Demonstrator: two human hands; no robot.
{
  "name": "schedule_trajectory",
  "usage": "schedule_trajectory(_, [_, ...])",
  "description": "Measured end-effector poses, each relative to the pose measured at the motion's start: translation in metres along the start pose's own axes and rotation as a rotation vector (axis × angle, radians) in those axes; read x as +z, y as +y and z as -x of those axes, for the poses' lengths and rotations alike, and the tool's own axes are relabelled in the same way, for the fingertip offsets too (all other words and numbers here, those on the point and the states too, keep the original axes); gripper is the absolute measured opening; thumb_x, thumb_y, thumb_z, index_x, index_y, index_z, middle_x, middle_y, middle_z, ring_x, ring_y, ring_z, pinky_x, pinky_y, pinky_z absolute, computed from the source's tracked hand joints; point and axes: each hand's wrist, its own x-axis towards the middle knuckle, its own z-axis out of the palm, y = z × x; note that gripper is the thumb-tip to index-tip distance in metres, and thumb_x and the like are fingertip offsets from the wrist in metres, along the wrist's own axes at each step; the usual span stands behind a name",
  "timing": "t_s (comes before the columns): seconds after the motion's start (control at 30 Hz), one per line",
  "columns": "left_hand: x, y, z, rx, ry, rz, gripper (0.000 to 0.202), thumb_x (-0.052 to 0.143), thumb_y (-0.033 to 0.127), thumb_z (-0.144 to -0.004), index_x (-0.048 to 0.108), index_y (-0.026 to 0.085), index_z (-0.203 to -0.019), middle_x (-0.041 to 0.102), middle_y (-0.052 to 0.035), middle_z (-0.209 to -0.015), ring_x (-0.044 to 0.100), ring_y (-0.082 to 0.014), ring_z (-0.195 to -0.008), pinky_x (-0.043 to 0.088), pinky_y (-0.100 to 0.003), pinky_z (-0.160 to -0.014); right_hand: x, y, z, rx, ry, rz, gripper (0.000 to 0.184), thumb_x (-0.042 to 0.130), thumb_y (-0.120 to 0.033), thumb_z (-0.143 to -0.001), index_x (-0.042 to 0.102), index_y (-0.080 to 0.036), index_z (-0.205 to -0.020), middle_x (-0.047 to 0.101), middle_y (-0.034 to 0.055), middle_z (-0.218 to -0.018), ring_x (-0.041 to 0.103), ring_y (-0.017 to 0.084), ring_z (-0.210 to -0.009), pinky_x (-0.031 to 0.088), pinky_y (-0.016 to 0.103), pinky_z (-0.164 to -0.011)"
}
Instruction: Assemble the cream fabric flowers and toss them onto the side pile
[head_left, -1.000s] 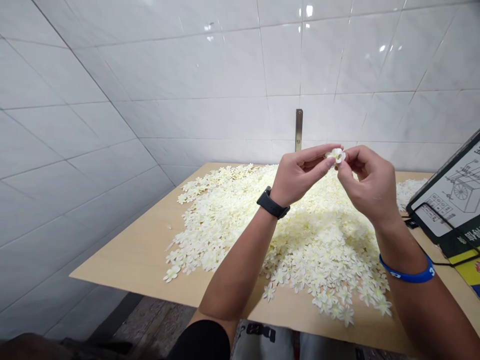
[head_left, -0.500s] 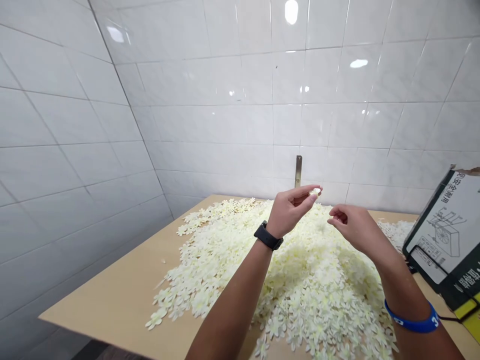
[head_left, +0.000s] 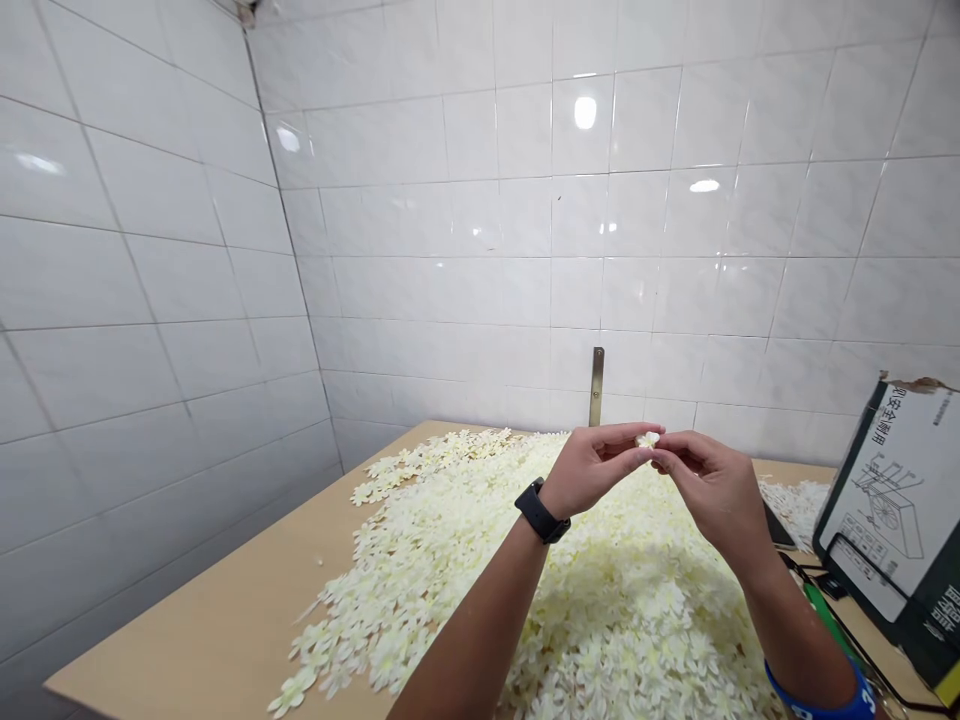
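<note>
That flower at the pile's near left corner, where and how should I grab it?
Probably pinch an outer petal of the flower, coming from the left: its petals spread out low over the table on that side, while the pile crowds its other side.

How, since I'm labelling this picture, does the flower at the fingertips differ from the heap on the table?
The flower is a single piece; the heap is a great many flowers. The flower is held up in the left hand, while the heap lies spread on the table. Both look mostly whitish.
</note>
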Motion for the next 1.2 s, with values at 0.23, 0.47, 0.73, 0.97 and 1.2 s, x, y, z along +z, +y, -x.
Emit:
schedule_trajectory(0.23, [0.0004,-0.0002,0.0010,0.004,-0.009,0.031,0.046,0.076,0.043,-0.087,0.076,0.015,-0.123,0.080,-0.0134,-0.111,0.078,-0.0223,-0.097,0.063,-0.035,-0.095,-0.0003,-0.0007,0.0026,0.026,-0.004,-0.032,0.017,0.069,-0.032,-0.088,0.075,-0.022,-0.076,0.072,0.0034,-0.070,0.067,0.019,-0.066,0.056,0.031,-0.065])
schedule_trajectory(0.47, [-0.0004,0.0006,0.0019,0.019,-0.019,-0.007,0.044,0.075,0.044,-0.087,0.077,0.015,-0.121,0.081,-0.0130,-0.106,0.077,-0.0218,-0.094,0.062,-0.035,-0.094,-0.0022,0.0054,0.0030,0.078,-0.033,-0.053,0.020,0.070,-0.035,-0.089,0.075,-0.021,-0.076,0.073,0.0041,-0.074,0.067,0.019,-0.070,0.054,0.031,-0.067])
schedule_trajectory(0.73, [-0.0027,0.0020,0.0009,0.028,0.063,-0.087,0.043,0.074,0.046,-0.088,0.079,0.017,-0.118,0.080,-0.0105,-0.106,0.071,-0.0161,-0.081,0.058,-0.027,-0.074,-0.0036,0.0035,0.0009,0.089,-0.020,-0.047,0.024,0.067,-0.041,-0.091,0.073,-0.019,-0.083,0.072,0.0054,-0.077,0.068,0.020,-0.072,0.056,0.032,-0.069])
schedule_trajectory(0.97, [-0.0023,0.0027,0.0013,0.035,0.019,-0.071,0.043,0.074,0.045,-0.088,0.077,0.016,-0.120,0.081,-0.0094,-0.100,0.075,-0.0193,-0.088,0.062,-0.031,-0.082,-0.0031,0.0054,-0.0007,0.085,-0.064,-0.063,0.023,0.073,-0.042,-0.087,0.075,-0.020,-0.084,0.073,0.0050,-0.080,0.067,0.019,-0.074,0.056,0.030,-0.070])
schedule_trajectory(1.2, [-0.0003,0.0027,0.0016,0.039,-0.015,-0.013,0.041,0.076,0.041,-0.088,0.077,0.016,-0.119,0.081,-0.0119,-0.106,0.078,-0.0213,-0.095,0.064,-0.034,-0.091,-0.0007,0.0051,0.0011,0.030,-0.040,-0.053,0.020,0.070,-0.034,-0.089,0.073,-0.020,-0.076,0.068,0.0021,-0.070,0.064,0.017,-0.066,0.054,0.030,-0.066])
